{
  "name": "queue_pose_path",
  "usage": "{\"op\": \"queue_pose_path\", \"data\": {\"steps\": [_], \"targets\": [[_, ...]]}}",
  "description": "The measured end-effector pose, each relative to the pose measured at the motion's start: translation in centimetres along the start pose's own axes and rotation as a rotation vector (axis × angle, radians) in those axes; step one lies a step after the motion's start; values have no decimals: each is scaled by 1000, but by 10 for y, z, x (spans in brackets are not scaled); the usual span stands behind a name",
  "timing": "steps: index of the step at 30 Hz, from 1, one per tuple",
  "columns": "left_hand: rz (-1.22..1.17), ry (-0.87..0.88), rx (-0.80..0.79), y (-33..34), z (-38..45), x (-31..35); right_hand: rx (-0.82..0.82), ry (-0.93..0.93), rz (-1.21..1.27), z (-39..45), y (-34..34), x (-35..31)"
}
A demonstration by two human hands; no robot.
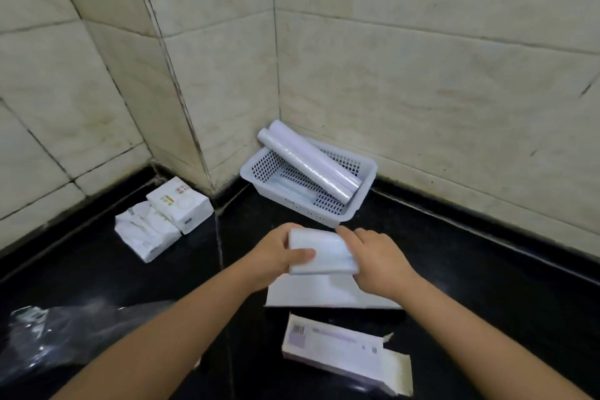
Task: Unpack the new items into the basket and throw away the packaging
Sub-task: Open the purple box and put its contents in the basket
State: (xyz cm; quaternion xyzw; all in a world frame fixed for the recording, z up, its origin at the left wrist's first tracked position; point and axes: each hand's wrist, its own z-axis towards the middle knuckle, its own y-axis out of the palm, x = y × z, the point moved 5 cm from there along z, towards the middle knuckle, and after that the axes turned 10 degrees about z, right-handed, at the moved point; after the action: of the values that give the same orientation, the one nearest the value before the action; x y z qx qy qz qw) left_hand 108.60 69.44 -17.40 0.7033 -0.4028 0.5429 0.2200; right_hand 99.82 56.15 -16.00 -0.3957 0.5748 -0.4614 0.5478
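A white perforated basket (362,201) stands in the tiled corner on the black counter. Two white rolls (311,162) lie slanted across it, over a flat pale blue pack (292,190). Just in front of the basket I hold a white soft pack (328,253) above the counter. My left hand (276,256) grips its left end with the thumb on top. My right hand (376,256) holds its right end. Below the pack lies a flat white box (311,295).
Two white tissue packs (162,217) lie at the left by the wall. An opened white carton (344,354) lies near the front edge. Crumpled clear plastic wrap (65,331) sits at the lower left. Tiled walls close in behind and to the right.
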Motion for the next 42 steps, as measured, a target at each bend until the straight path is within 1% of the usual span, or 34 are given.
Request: {"op": "queue_pose_path", "data": {"steps": [4,6,8,9,10,11,12,13,14,15,16,18,20,23,26,28,31,34,36,40,41,42], "targets": [[-54,-30,7,-27,31,-2,-31,-16,34,42,9,8],[-77,-61,-34,-39,52,0,-57,29,38,64,11,15],[-40,-116,-92,-51,79,5,-61,101,47,85,10,28],[-24,-141,-85,-60,95,7,-63,140,39,95,9,36],[-3,-156,-43,-71,114,9,-64,185,32,105,7,45],[68,-152,29,-84,133,11,-64,237,25,116,5,56],[220,-142,104,-96,154,13,-67,292,15,126,2,66],[470,-118,147,-107,174,14,-68,343,-1,136,0,75],[748,-98,128,-112,195,13,-65,384,-20,145,-1,83],[985,-92,53,-113,215,7,-65,417,-38,152,-1,89],[1163,-101,-49,-111,232,-1,-72,446,-50,158,2,94],[1421,-112,-198,-108,262,-21,-98,491,-50,164,15,103],[1584,-91,-272,-106,283,-30,-124,513,-48,168,26,108],[1617,-98,-333,-106,292,-35,-121,511,-71,176,33,111],[1531,-131,-423,-110,284,-27,-114,490,-78,187,36,107],[1488,-105,-432,-118,275,-18,-135,462,-79,198,40,104],[1585,60,-348,-136,260,-6,-160,446,-46,213,49,97],[1657,184,-257,-150,243,-1,-192,356,-50,230,69,79],[1699,190,-220,-160,239,0,-181,336,-41,247,82,67],[1657,129,-142,-169,245,2,-205,329,-30,271,110,55],[1671,127,-134,-168,247,2,-222,344,49,273,120,56],[1685,121,-133,-165,248,3,-230,373,194,273,128,56]]}}
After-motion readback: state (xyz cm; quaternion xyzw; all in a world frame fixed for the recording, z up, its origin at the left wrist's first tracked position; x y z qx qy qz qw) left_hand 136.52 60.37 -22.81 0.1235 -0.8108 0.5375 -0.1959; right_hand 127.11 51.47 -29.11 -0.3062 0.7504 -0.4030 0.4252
